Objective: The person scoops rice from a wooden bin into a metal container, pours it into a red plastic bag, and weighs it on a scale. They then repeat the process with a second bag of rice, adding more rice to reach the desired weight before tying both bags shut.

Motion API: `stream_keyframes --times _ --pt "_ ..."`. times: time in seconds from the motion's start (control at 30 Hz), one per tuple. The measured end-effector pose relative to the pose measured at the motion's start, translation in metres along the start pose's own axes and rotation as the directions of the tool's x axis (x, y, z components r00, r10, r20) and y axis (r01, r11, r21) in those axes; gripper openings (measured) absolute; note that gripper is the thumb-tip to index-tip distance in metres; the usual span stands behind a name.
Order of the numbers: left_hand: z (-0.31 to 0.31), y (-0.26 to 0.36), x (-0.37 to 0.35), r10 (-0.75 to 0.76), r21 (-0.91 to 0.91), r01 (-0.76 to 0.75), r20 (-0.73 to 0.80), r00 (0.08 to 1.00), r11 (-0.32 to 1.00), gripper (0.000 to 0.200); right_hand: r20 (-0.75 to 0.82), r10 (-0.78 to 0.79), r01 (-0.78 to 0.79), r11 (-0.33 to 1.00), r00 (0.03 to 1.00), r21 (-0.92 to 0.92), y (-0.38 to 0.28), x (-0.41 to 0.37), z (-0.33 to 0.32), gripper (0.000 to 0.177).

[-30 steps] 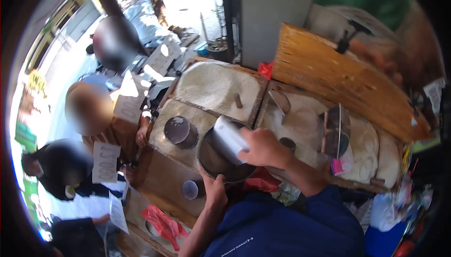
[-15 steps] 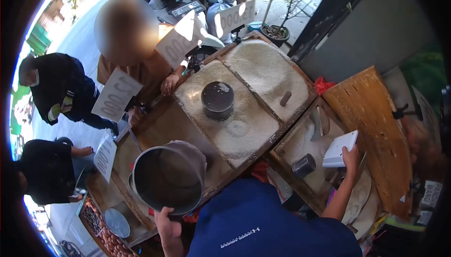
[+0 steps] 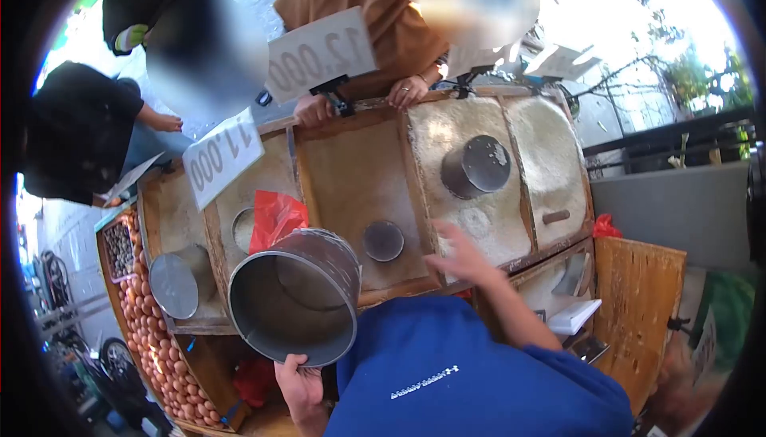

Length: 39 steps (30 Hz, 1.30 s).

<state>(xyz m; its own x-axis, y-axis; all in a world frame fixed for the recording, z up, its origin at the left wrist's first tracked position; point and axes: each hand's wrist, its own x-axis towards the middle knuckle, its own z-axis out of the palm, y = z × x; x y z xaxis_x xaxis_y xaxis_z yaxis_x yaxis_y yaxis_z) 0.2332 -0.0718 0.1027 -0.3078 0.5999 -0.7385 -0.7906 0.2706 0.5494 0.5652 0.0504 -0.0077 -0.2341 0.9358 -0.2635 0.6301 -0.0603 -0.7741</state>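
Observation:
My left hand grips the lower rim of a large dark metal bucket, thumb on the edge. The bucket is tilted with its mouth toward me, and its inner wall and bottom show. My right hand is open, fingers spread, over the near edge of the wooden bins, holding nothing. Near it, a round metal can sits in the middle bin. A dark measuring can stands on white grain in the bin beyond. A red plastic bag lies behind the bucket.
Many eggs fill a tray at the left, beside another metal can. A white flat object lies at the right near a wooden board. Price signs line the far edge, where a person's hands rest.
My right hand has let go of the white flat object and moved left over the bins. My left hand still holds the bucket. The view has turned, showing more of the eggs.

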Motion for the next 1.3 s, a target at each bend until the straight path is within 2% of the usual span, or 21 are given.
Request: stream_keyframes --times 0.03,0.1,0.13,0.2,0.27,0.4,0.5,0.57,0.6,0.67,0.7,0.73,0.77,0.8,0.83,0.9,0.93,1.03,1.1,1.2,1.3 --pt "-0.009 0.0 0.002 -0.018 -0.012 0.018 0.029 0.999 1.0 0.058 0.121 -0.089 0.109 0.98 0.989 -0.165 0.002 0.03 0.04 0.084" --pt "-0.01 0.0 0.001 0.004 -0.033 -0.003 0.017 1.0 0.999 0.059 0.189 -0.028 0.142 0.771 0.982 -0.621 -0.005 0.059 0.096 0.094" --pt "-0.008 -0.001 0.001 0.015 -0.039 -0.015 0.013 1.0 0.999 0.059 0.212 -0.064 0.186 0.757 0.975 -0.627 0.001 0.071 0.109 0.094" --pt "-0.002 0.0 0.001 0.023 -0.033 -0.023 0.004 1.0 0.999 0.061 0.329 0.188 0.015 0.849 0.925 -0.529 0.009 0.089 0.129 0.1" --pt "0.0 -0.003 0.002 0.03 -0.031 -0.03 -0.026 0.999 0.999 0.063 0.28 0.097 0.056 0.868 0.955 -0.493 -0.007 0.077 0.113 0.103" --pt "0.018 -0.008 0.011 -0.052 0.033 0.052 -0.004 0.999 0.998 0.071 0.111 0.094 -0.053 0.943 0.989 -0.328 -0.084 0.018 0.007 0.11" --pt "0.037 -0.014 0.029 -0.032 0.164 0.017 0.089 0.995 0.986 0.064 0.001 0.164 -0.155 0.934 0.986 -0.322 -0.071 -0.026 -0.051 0.11" --pt "0.052 -0.023 0.053 -0.058 0.187 0.029 0.156 0.986 0.982 0.072 -0.176 0.304 -0.346 0.881 0.936 -0.323 -0.054 -0.047 -0.073 0.11" --pt "0.06 -0.029 0.067 -0.079 0.216 0.032 0.213 0.974 0.976 0.08 -0.187 0.312 -0.358 0.875 0.931 -0.325 -0.039 -0.052 -0.075 0.11" --pt "0.079 -0.047 0.1 -0.044 0.27 -0.032 0.272 0.961 0.962 0.079 -0.272 0.328 -0.425 0.669 0.905 -0.61 -0.007 -0.056 -0.068 0.11" --pt "0.086 -0.058 0.118 -0.048 0.262 -0.027 0.275 0.96 0.965 0.079 -0.261 0.238 -0.347 0.755 0.936 -0.557 -0.022 -0.049 -0.068 0.091" --pt "0.092 -0.068 0.136 -0.004 0.273 -0.077 0.283 0.959 0.959 0.076 -0.261 0.23 -0.342 0.75 0.938 -0.566 -0.019 -0.039 -0.065 0.091" --pt "0.094 -0.079 0.152 0.038 0.284 -0.124 0.29 0.956 0.951 0.074 -0.235 0.249 -0.281 0.953 0.939 -0.113 -0.008 -0.027 -0.058 0.077" --pt "0.091 -0.091 0.17 0.043 0.269 -0.126 0.293 0.955 0.955 0.074 -0.202 0.249 -0.162 0.915 0.947 0.369 0.0 -0.011 -0.053 0.063" --pt "0.089 -0.1 0.187 0.054 0.255 -0.142 0.322 0.945 0.957 0.072 -0.201 0.236 -0.155 0.923 0.951 0.351 -0.003 0.01 -0.047 0.063" --pt "0.077 -0.11 0.208 0.048 0.192 -0.117 0.329 0.943 0.974 0.062 -0.234 0.205 -0.002 0.756 0.95 0.655 -0.01 0.054 -0.029 0.047" --pt "0.071 -0.112 0.22 0.061 0.17 -0.119 0.314 0.947 0.978 0.062 -0.216 0.19 -0.006 0.765 0.958 0.644 -0.002 0.079 -0.029 0.047" --pt "0.047 -0.128 0.256 -0.119 0.198 0.044 0.384 0.916 0.979 0.049 -0.015 0.094 -0.051 0.661 0.995 0.748 0.045 0.136 -0.023 0.048" --pt "0.033 -0.172 0.291 -0.18 0.204 0.11 0.363 0.914 0.973 0.046 0.336 0.125 -0.351 0.508 0.934 0.787 0.072 0.16 -0.016 0.048" --pt "0.042 -0.203 0.314 -0.264 0.169 0.212 0.404 0.876 0.963 0.042 0.342 0.22 -0.395 0.682 0.914 0.615 -0.022 0.169 0.004 0.048" --pt "0.068 -0.203 0.328 -0.14 -0.128 0.215 0.435 0.89 0.968 0.043 0.235 0.085 -0.212 0.777 0.968 0.592 -0.074 0.169 0.029 0.049"
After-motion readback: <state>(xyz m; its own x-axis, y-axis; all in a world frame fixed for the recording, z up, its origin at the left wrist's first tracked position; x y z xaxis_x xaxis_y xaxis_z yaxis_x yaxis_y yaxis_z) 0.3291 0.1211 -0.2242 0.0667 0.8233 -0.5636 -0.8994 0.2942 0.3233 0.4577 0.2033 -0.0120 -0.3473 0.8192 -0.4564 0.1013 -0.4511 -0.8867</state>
